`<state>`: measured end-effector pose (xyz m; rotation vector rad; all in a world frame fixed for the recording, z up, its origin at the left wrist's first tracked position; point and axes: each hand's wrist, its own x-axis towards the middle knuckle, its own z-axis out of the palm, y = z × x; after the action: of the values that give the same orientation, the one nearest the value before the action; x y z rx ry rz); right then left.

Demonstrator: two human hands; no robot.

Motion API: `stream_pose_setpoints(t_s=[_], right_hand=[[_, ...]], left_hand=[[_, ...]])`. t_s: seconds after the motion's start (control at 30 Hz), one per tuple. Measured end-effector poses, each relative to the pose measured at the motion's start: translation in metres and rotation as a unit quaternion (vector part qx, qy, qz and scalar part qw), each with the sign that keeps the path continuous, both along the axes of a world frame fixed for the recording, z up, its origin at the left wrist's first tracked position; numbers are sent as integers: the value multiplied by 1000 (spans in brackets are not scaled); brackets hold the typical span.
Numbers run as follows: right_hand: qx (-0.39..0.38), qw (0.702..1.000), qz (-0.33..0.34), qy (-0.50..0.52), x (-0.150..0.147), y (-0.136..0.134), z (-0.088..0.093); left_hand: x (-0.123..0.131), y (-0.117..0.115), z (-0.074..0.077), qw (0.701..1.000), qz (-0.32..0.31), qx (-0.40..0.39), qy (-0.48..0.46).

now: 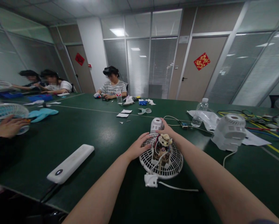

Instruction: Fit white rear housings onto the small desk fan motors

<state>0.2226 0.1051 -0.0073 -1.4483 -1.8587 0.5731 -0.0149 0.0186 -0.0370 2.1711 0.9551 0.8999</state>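
A clear bottle (202, 107) stands beyond and right of the right hand (168, 130). Paper slips (122, 115) lie beyond the left hand (139, 146), a seated person (114, 88) farther off.

"Where's the grille (177, 159)?"

"Before you on the surface (102, 124), with the motor assembly (161, 154) on it and the cover (156, 125) just behind."

"And beside it?"

"To your left, the corded device (71, 161); to your right, the housing (234, 129), with a bottle (201, 110) behind and left of that."
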Motion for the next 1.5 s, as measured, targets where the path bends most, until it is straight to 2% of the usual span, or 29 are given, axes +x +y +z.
stream_pose_setpoints(t_s=[0.1, 0.23, 0.4, 0.47, 0.57, 0.7, 0.8, 0.93, 1.07, 1.23, 1.5], right_hand=[[4, 999, -17, 41, 3, -5, 1], [35, 991, -76, 108, 21, -25, 11], [58, 967, -130, 213, 49, -70, 30], [68, 958, -118, 252, 54, -98, 39], [95, 947, -63, 302, 51, -143, 50], [104, 956, 13, 273, 34, -182, 50], [118, 968, 37, 216, 25, -190, 41], [121, 988, 28, 92, 21, -191, 28], [125, 992, 19, 0, 22, -196, 22], [126, 991, 18, -34, 23, -199, 22], [104, 993, 21, -51, 24, -199, 22]], left_hand=[[1, -1, 2, 1000, 3, -1, 18], [1, -5, 8, 999, 1, 26, 27], [2, -17, 21, 996, -25, 80, 29], [5, -23, 25, 995, -39, 88, 37], [10, -29, 30, 993, -52, 91, 51], [15, -35, 32, 993, -50, 98, 49], [19, -36, 28, 993, -35, 101, 52], [27, -37, 22, 993, -16, 102, 50], [32, -36, 17, 995, -4, 91, 47], [31, -38, 18, 993, -12, 97, 63], [34, -46, 29, 994, -16, 82, 65]])
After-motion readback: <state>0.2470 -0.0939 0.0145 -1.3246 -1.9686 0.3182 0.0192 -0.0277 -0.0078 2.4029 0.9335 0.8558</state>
